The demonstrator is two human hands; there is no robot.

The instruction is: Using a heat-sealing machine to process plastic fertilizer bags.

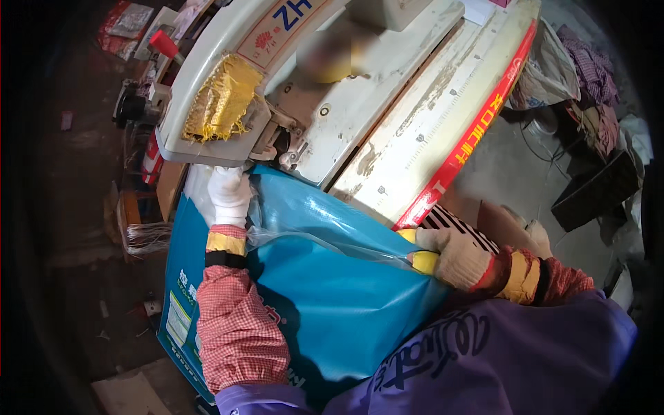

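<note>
A large blue printed bag [346, 304] with a clear plastic liner [304, 238] at its upper edge hangs before me, against the bed of a sewing machine [304, 138]. My left hand [229, 194], in a white glove, is closed on the bag's upper left edge just below the machine head. The head partly hides its fingertips. At the bag's right edge, my right hand [453, 256] wears a beige glove with yellow fingertips. It pinches the blue edge and liner between thumb and fingers. Between the hands, the edge runs along the machine bed.
Yellow woven cloth [225, 97] is fixed to the machine head. A white table edge with a red strip [463, 149] slants up to the right. White sacks [546, 72] and a dark box [600, 192] lie beyond it. A wire bundle [147, 237] sits at the left.
</note>
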